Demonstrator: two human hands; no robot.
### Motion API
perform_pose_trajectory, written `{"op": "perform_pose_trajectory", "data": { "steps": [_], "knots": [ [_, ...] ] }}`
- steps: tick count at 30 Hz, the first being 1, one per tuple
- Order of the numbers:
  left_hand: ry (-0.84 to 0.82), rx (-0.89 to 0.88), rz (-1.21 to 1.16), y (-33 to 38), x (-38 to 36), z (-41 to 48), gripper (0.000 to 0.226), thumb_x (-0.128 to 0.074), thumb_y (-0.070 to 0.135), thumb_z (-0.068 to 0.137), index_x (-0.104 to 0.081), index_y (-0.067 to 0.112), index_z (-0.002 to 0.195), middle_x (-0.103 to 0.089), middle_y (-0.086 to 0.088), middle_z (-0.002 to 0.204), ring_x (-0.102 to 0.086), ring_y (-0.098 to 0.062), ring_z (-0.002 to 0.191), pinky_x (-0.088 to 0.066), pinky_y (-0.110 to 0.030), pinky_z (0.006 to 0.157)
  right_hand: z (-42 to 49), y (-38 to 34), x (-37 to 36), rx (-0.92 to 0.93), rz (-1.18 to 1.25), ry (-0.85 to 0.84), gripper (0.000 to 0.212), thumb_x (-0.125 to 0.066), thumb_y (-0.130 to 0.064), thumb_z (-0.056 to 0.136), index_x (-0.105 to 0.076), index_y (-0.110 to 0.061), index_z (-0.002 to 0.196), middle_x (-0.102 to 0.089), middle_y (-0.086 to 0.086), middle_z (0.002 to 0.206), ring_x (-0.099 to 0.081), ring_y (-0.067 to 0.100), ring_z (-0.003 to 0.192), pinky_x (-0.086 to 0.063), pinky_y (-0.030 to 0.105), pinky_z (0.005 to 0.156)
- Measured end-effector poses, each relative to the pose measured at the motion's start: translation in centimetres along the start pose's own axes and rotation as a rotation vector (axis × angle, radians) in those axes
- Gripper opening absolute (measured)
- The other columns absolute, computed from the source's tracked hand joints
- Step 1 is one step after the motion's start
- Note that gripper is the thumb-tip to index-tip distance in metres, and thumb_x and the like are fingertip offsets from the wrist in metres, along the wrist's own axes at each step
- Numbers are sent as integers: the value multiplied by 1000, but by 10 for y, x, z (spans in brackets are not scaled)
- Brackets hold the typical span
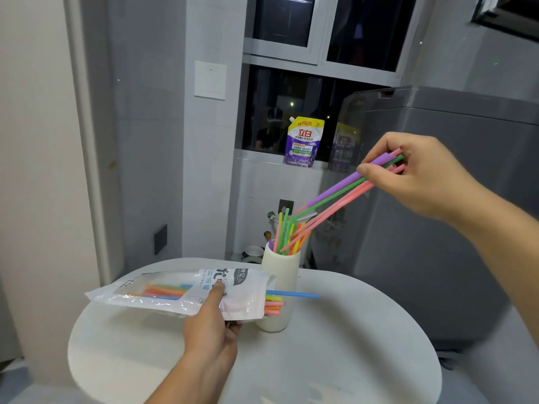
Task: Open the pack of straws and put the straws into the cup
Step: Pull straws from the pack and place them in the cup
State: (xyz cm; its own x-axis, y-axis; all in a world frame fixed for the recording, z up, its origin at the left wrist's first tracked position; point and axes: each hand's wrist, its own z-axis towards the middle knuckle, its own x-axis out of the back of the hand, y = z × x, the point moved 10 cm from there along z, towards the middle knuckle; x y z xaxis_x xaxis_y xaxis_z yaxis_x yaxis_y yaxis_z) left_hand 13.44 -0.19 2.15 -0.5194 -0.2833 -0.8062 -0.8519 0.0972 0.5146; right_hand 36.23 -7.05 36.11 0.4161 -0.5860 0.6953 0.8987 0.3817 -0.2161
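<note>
Pink, green and purple make up the handful of straws you are feeding in. Your right hand pinches their upper ends between thumb and curled fingers, so the lower ends slant down to the mouth of the cup. Holding them high and at a slant seems meant to let the tips find the opening. At least one pink tip looks to be past the rim, though I cannot tell for the others.

More straws stand fanned in the cup, so the work looks well along. The tall white cup stands on the round pale desk, toward its far side.

Your left hand grips the pack from below, with the thumb pressed on its printed face. It holds the pack level just in front of the cup, open end toward it, likely so the next pull is short. A blue straw and several others poke from that end, so the pack is not yet spent.

Beyond the desk, a purple and yellow detergent pouch leans on the window sill.
</note>
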Motion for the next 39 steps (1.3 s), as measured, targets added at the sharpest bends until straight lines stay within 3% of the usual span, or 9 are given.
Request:
{"op": "perform_pose_trajectory", "data": {
  "steps": [2, 3, 5, 8, 19, 26, 28, 31, 39],
  "knots": [
    [-7, 7, 8, 0, 0, 1, 47, -65, 11, 103, -55, 10, 149, -71, -17, 138, -67, -42, 129, -63, -52, 94, -3, -6, -4, 30, -9, -10, 11, -72, -21, 90, -65, -18, 82, -62, -6, 70, -55, -7, 52, -40, 8, 46],
    [1, 7, 13, 1, 1, 0, 47, -66, 10, 103, -55, 10, 149, -71, -17, 138, -68, -42, 128, -63, -52, 92, -5, -8, -6, 43, -11, -15, 11, -73, -21, 89, -65, -18, 82, -62, -7, 71, -56, -8, 54, -40, 7, 47],
    [27, 8, 16, 3, 2, -3, 46, -66, 9, 103, -57, 9, 148, -73, -15, 135, -73, -37, 117, -68, -44, 70, -7, -12, -9, 61, -15, -23, 11, -73, -20, 89, -65, -18, 82, -62, -8, 72, -57, -10, 56, -40, 6, 48],
    [76, 6, -2, 4, 6, -4, 45, -68, 8, 101, -59, 9, 146, -74, -12, 131, -74, -24, 96, -60, -28, 45, -4, -13, -5, 67, -21, 4, 11, -73, -22, 89, -65, -17, 83, -61, -8, 70, -55, -9, 54, -40, 6, 47],
    [71, 19, -30, 1, 6, 3, 39, -70, 8, 100, -63, 12, 138, -78, -5, 111, -75, -19, 87, -59, -27, 45, -7, -16, -3, 70, -1, -21, 9, -73, -20, 88, -68, -14, 84, -62, -5, 70, -54, -6, 51, -38, 6, 46],
    [60, 12, -39, 3, 4, 2, 40, -70, 8, 100, -62, 12, 139, -78, -6, 115, -76, -21, 90, -61, -29, 45, -4, -10, 17, 99, 24, 62, 9, -72, -22, 89, -69, -15, 86, -62, -6, 67, -54, -1, 49, -37, 6, 42],
    [43, 0, -30, 4, 4, 2, 40, -69, 9, 101, -61, 10, 140, -77, -12, 123, -76, -29, 102, -67, -37, 57, -2, -8, 24, 108, 36, 79, 8, -72, -24, 90, -68, -19, 85, -61, -12, 63, -54, 1, 50, -37, 6, 41],
    [-33, 2, -24, 1, -1, 5, 46, -66, 14, 103, -55, 4, 147, -68, -28, 138, -65, -51, 128, -58, -61, 103, 1, -6, 33, 117, 68, 109, 9, -73, -26, 90, -68, -23, 84, -60, -18, 62, -51, 4, 47, -35, 6, 41],
    [-81, 14, -11, -2, -1, 11, 48, -65, 14, 104, -53, 5, 150, -65, -31, 141, -59, -57, 132, -48, -67, 111, 7, 3, 13, 89, 41, 15, 10, -72, -27, 89, -68, -23, 82, -61, -24, 60, -50, 0, 45, -33, 5, 39]
  ]
}}
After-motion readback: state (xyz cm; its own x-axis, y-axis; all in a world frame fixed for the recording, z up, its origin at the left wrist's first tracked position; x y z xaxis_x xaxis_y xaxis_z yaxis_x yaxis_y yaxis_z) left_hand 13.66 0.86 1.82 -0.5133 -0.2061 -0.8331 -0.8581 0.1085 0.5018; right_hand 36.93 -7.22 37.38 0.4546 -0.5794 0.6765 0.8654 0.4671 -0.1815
